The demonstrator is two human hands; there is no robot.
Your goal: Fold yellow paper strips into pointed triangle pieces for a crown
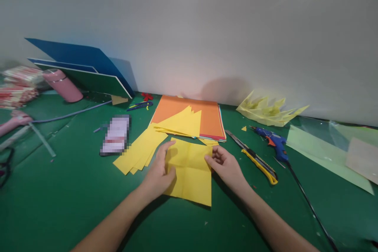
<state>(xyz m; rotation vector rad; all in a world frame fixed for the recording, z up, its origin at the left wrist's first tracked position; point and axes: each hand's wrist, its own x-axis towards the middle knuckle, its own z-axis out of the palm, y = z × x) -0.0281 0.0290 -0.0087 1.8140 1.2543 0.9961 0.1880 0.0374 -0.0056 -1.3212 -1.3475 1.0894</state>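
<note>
Green tabletop fills the head view's lower part, backed on the far side by a tall whitish sheet. Far left, blue boards lean behind a pink bottle; nearer the middle lies a pale purple object, blurred into blocks. Centre far, a stack of coloured paper, orange on top, carries pointed yellow pieces, with more yellow strips fanned out to its near left. On the right are a yellow-handled cutter, a blue glue gun and, farther off, a crumpled pale-yellow paper form.

At near centre, between the hands, is the yellow square sheet, marked by two crossing creases. The right hand pinches its right edge towards the far corner, thumb on top. The left hand curves round the left edge, thumb and index finger spread; I cannot tell whether its hidden fingers press from beneath.

My reading is that the step in hand is steadying or turning the creased sheet. Any move along those creases would call for lined-up edges and a light, even hold.
</note>
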